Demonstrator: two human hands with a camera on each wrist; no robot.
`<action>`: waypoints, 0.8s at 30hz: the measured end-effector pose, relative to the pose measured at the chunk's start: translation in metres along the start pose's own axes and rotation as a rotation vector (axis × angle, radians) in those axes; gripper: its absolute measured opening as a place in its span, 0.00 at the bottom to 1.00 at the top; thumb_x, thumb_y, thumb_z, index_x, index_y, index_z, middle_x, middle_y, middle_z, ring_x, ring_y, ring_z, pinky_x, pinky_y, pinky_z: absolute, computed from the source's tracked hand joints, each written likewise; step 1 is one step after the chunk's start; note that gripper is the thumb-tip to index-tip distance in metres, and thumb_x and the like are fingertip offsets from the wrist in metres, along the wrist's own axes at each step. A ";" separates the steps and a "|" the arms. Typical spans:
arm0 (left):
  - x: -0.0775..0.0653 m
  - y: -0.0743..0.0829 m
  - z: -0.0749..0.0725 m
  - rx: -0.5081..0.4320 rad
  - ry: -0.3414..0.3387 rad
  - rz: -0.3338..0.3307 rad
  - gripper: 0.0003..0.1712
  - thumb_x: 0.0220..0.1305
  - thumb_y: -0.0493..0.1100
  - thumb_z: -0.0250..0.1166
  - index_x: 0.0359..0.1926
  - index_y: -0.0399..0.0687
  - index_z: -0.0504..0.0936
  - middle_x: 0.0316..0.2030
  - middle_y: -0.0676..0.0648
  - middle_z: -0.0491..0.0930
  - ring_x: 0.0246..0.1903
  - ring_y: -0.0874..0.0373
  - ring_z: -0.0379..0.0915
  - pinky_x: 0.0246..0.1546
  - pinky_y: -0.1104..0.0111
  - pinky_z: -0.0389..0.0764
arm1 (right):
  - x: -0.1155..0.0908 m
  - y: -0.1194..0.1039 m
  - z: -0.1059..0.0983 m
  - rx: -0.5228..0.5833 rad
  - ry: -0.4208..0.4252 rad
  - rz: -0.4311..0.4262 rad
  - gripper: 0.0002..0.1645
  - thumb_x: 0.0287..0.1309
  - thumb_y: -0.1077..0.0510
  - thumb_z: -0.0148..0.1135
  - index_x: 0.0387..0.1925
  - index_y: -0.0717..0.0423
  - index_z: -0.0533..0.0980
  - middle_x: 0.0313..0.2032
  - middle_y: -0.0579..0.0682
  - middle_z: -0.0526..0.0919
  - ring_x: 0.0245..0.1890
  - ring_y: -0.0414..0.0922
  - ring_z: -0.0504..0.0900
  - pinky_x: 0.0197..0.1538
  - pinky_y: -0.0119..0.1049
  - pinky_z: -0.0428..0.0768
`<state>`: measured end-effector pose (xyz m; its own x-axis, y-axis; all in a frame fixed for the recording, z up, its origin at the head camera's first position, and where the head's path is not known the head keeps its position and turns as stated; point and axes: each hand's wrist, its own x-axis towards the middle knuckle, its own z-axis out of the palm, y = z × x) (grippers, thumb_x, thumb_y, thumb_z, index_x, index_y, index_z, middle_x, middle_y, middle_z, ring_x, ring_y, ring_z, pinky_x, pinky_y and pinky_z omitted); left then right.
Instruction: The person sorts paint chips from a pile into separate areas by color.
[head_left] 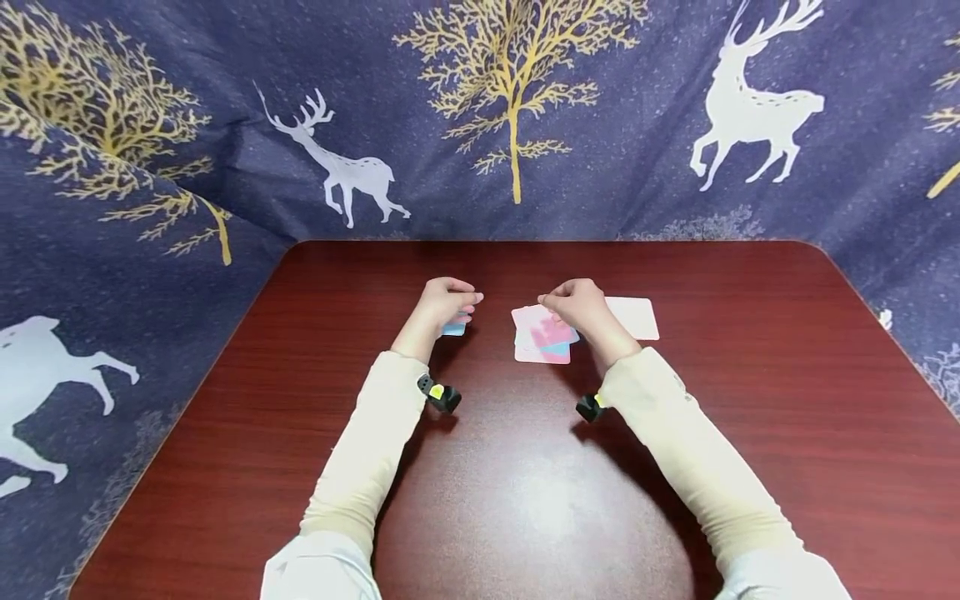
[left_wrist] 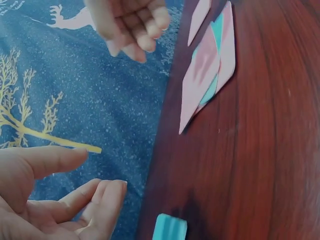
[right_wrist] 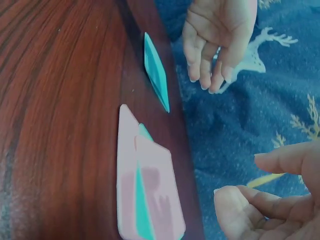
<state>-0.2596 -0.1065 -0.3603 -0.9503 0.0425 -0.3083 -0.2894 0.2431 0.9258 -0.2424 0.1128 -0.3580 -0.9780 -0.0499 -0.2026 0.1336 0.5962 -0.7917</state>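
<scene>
My left hand point(head_left: 442, 303) hovers above a blue card point(head_left: 453, 328), its fingers loosely bent and nothing between thumb and fingers. In the right wrist view that blue card point(right_wrist: 156, 72) lies flat, perhaps with another under it. A small overlapping pile of pink and blue cards point(head_left: 531, 342) lies on the table between the hands. Over the pile's right side is my right hand point(head_left: 582, 305); thumb and forefinger are apart and hold nothing in the right wrist view. To its right lies a pale card point(head_left: 636, 318), partly hidden by the hand.
A reddish-brown wooden table point(head_left: 540, 450) carries all the cards, which lie toward its far edge. Behind it hangs a dark blue cloth point(head_left: 450, 183) with white deer and yellow trees. Each sleeve bears a small black wrist camera point(head_left: 447, 399).
</scene>
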 end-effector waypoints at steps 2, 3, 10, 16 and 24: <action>0.002 -0.002 0.005 -0.007 -0.019 -0.018 0.24 0.63 0.35 0.61 0.58 0.29 0.71 0.54 0.33 0.76 0.53 0.40 0.75 0.49 0.60 0.81 | 0.001 0.006 0.000 -0.001 0.000 0.006 0.23 0.62 0.50 0.57 0.45 0.67 0.77 0.44 0.63 0.81 0.40 0.56 0.83 0.43 0.39 0.79; 0.002 -0.003 0.007 -0.011 -0.031 -0.028 0.24 0.63 0.35 0.61 0.59 0.29 0.71 0.54 0.33 0.75 0.54 0.40 0.75 0.49 0.60 0.81 | 0.001 0.009 -0.001 -0.001 -0.002 0.009 0.23 0.62 0.50 0.57 0.44 0.68 0.77 0.44 0.63 0.81 0.40 0.56 0.83 0.43 0.39 0.79; 0.005 -0.011 0.023 -0.050 -0.067 -0.070 0.24 0.64 0.36 0.61 0.59 0.30 0.70 0.57 0.36 0.75 0.55 0.44 0.75 0.50 0.62 0.81 | 0.004 0.024 -0.005 -0.010 0.010 0.016 0.24 0.63 0.50 0.56 0.44 0.70 0.78 0.44 0.65 0.82 0.40 0.55 0.83 0.44 0.40 0.81; 0.005 -0.016 0.034 -0.012 -0.073 -0.049 0.25 0.63 0.38 0.61 0.58 0.30 0.70 0.57 0.36 0.74 0.54 0.43 0.75 0.52 0.60 0.80 | 0.005 0.030 -0.005 0.016 0.018 0.038 0.25 0.63 0.49 0.55 0.47 0.70 0.77 0.49 0.64 0.80 0.42 0.55 0.83 0.47 0.40 0.81; 0.005 -0.020 0.044 -0.013 -0.067 -0.052 0.23 0.66 0.35 0.57 0.60 0.31 0.69 0.57 0.36 0.74 0.55 0.45 0.74 0.53 0.60 0.79 | 0.009 0.035 -0.003 0.036 0.056 0.043 0.26 0.64 0.48 0.56 0.46 0.71 0.77 0.35 0.57 0.81 0.27 0.40 0.78 0.32 0.26 0.78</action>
<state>-0.2535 -0.0687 -0.3899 -0.9244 0.0948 -0.3694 -0.3401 0.2337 0.9109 -0.2468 0.1358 -0.3857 -0.9784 0.0209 -0.2055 0.1809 0.5673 -0.8034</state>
